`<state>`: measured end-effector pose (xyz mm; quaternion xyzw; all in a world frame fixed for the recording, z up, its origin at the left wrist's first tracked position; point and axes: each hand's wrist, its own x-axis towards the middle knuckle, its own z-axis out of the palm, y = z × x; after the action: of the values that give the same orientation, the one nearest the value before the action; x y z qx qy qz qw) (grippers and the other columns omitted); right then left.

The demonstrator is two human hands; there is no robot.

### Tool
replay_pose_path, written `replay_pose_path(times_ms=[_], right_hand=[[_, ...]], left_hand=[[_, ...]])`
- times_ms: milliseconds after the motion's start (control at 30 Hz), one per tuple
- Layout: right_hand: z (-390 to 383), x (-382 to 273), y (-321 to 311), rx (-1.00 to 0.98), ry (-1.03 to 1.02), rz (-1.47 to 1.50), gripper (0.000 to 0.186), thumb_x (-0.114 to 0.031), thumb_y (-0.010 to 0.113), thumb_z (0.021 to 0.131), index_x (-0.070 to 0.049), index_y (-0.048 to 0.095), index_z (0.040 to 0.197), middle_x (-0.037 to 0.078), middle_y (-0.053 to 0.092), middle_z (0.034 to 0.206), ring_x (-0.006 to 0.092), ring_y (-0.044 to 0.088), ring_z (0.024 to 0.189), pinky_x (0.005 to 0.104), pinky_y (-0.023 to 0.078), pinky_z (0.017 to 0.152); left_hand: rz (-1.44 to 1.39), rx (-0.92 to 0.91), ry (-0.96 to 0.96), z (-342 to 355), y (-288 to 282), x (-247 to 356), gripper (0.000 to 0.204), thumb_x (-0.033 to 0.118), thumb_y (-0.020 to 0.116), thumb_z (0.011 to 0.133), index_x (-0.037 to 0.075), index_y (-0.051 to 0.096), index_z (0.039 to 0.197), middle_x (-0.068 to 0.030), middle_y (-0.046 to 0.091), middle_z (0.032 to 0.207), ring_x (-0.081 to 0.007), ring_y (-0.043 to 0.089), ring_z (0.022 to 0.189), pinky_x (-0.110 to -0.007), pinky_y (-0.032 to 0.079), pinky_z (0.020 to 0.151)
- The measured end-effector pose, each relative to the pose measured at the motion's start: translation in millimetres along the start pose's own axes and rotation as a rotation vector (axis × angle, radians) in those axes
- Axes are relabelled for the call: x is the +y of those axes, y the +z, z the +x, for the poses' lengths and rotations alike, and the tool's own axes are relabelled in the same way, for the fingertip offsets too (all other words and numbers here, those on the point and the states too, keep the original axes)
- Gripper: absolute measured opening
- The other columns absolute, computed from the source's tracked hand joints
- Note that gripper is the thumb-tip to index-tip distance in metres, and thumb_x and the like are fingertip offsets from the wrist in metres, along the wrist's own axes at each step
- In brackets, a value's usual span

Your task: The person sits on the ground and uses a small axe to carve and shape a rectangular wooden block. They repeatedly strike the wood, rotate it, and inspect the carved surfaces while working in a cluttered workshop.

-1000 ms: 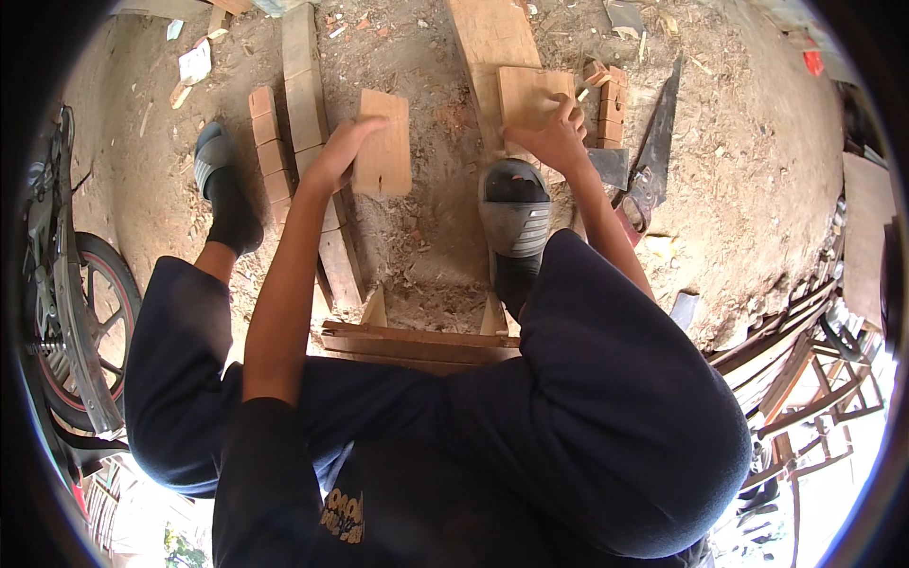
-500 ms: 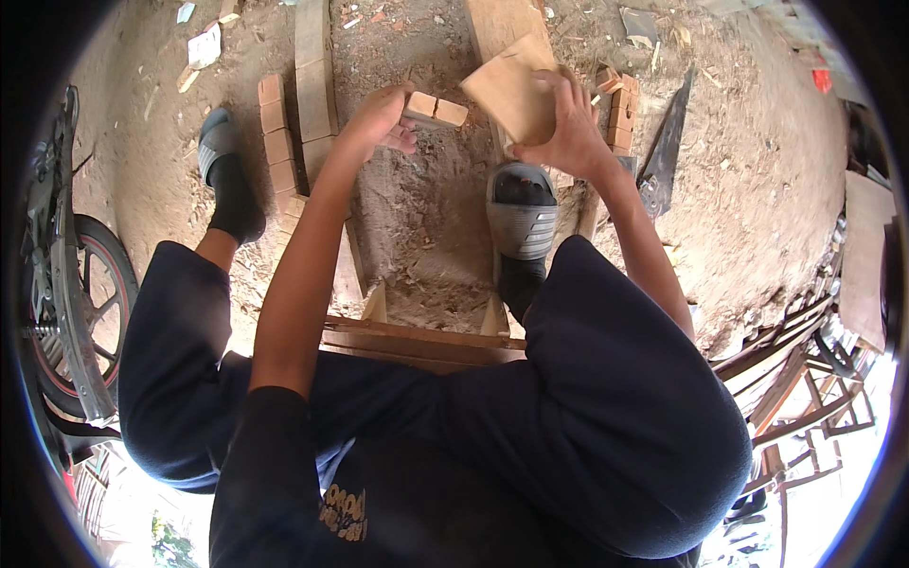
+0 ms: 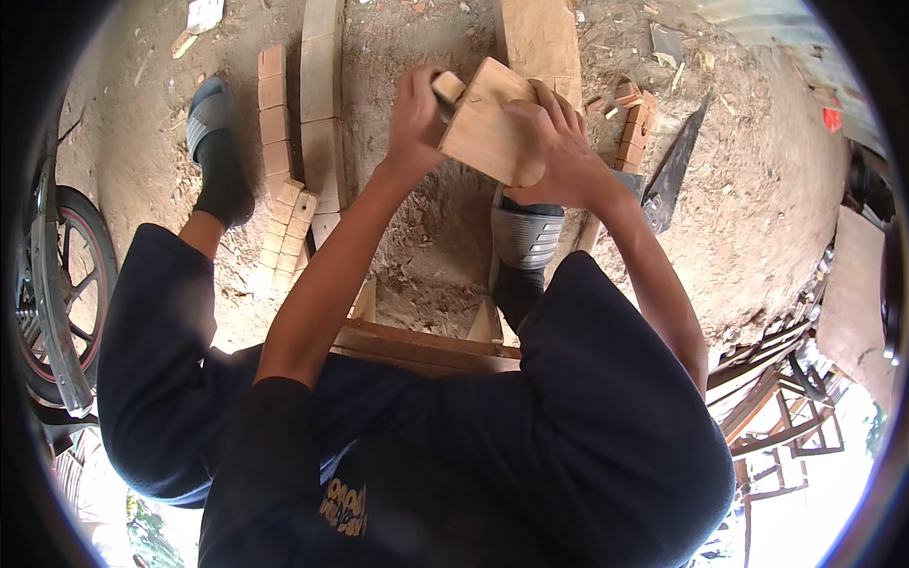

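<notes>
1. Head view shows both hands raised over the ground at about 12 o'clock, sharing one flat wooden block (image 3: 488, 128). The left hand (image 3: 417, 118) has its fingers curled shut around the block's left edge, where a small pale offcut (image 3: 448, 87) also shows against them; whether that piece is separate from the block cannot be told. The right hand (image 3: 559, 151) has its fingers spread over the block's right side and lower edge, gripping it.

2. Handling, as a judgement: the block looks stiff, dry and fairly light, with sawn faces that should not slip in bare skin. Its corners look sharp and splinters are likely. Taking it by opposite edges, as both hands do, seems the sure hold.

3. Below the hands lies bare packed earth (image 3: 757, 189) strewn with chips and shavings.

4. At 11 o'clock, rows of small wooden blocks (image 3: 275, 104) lie beside a long plank (image 3: 322, 95). At 1 o'clock more short pieces (image 3: 634, 128) lie near a dark pointed blade (image 3: 677, 170).

5. Feet in grey sandals (image 3: 525, 237) rest on the dirt, either side of a low wooden frame (image 3: 426, 346).

6. A wheel (image 3: 57, 284) stands at 9 o'clock; wooden chair frames (image 3: 776, 398) crowd 4 o'clock.
</notes>
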<state>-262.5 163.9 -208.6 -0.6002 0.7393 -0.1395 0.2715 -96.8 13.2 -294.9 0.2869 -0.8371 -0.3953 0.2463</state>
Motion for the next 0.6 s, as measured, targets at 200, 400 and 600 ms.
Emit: replay_pose_path(times_ms=[200, 400, 600], right_hand=[[-36, 8, -15, -0.010, -0.016, -0.104, 0.104, -0.026, 0.091, 0.052, -0.019, 0.038, 0.142, 0.021, 0.019, 0.157, 0.0435, 0.019, 0.144, 0.0523, 0.024, 0.118], [-54, 5, -6, 0.040, -0.075, -0.086, 0.107, -0.024, 0.094, 0.049, -0.017, 0.039, 0.140, 0.023, 0.020, 0.156, 0.0465, 0.024, 0.140, 0.0555, 0.028, 0.114], [-34, -1, -16, 0.014, -0.124, -0.141, 0.107, -0.024, 0.094, 0.049, -0.022, 0.041, 0.142, 0.024, 0.021, 0.155, 0.0482, 0.026, 0.139, 0.0567, 0.028, 0.113]], left_hand=[[-0.293, -0.354, -0.007, 6, -11, 15, 0.087, 0.023, 0.086, 0.067, 0.006, 0.040, 0.139, -0.0174, 0.051, 0.132, -0.0333, 0.051, 0.124, -0.042, 0.041, 0.105], [-0.274, -0.342, 0.167, -3, -4, 9, 0.090, 0.021, 0.084, 0.067, 0.008, 0.039, 0.144, -0.0166, 0.049, 0.139, -0.0341, 0.047, 0.130, -0.044, 0.039, 0.109], [-0.268, -0.299, 0.270, -8, 2, 2, 0.094, 0.026, 0.084, 0.065, 0.007, 0.038, 0.145, -0.0175, 0.049, 0.138, -0.0360, 0.047, 0.129, -0.045, 0.039, 0.109]])
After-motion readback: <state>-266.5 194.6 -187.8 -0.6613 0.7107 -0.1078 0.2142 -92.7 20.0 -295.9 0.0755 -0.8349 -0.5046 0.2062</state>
